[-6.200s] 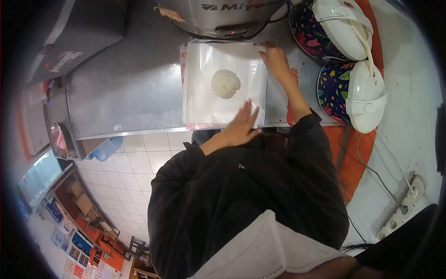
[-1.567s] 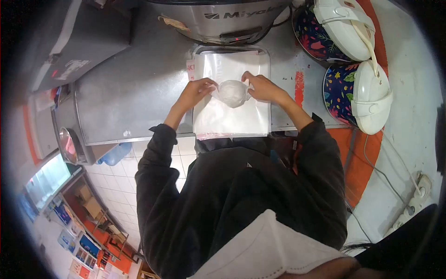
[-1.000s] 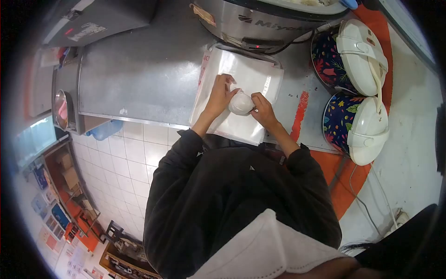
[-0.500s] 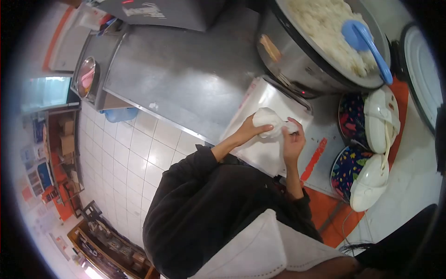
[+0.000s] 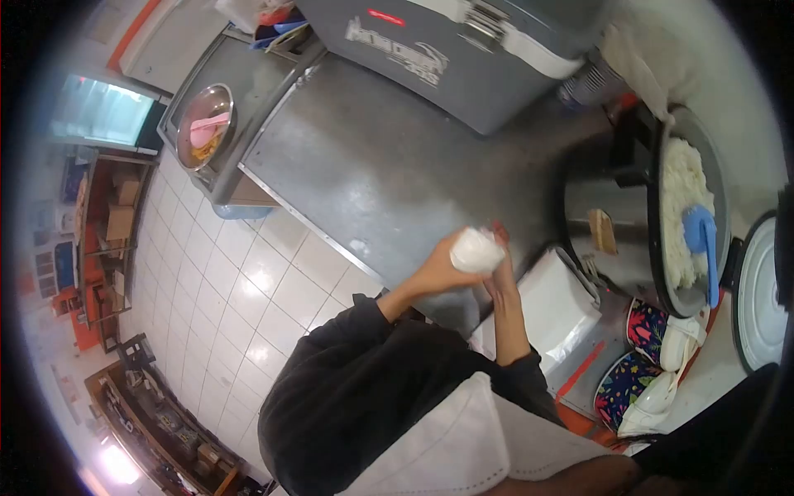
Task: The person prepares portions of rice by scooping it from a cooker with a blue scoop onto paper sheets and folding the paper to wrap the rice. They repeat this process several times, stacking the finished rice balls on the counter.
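A small white wrapped bundle (image 5: pixel 477 250) is held up in front of me, above the near side of the steel counter. My left hand (image 5: pixel 437 271) curls round its left side, with the thumb across the wrapping. On the other side, my right hand (image 5: pixel 501 269) is closed against the bundle, its fingers partly hidden behind it. Just right of my right wrist lies a stack of white wrapping sheets (image 5: pixel 556 298) on the counter. What is inside the bundle cannot be seen.
A large cooker of white rice (image 5: pixel 608 219) stands at the right, a blue rice paddle (image 5: pixel 700 240) in it. Two patterned pots (image 5: pixel 622 384) sit nearby. A grey cooler box (image 5: pixel 451 62) is at the back of the steel counter (image 5: pixel 364 140). A metal bowl (image 5: pixel 225 106) stands left.
My view has swung left, bringing the cooler box fully into sight. Both hands have moved off the sheet stack with the bundle, which is now more compact and turned end-up.
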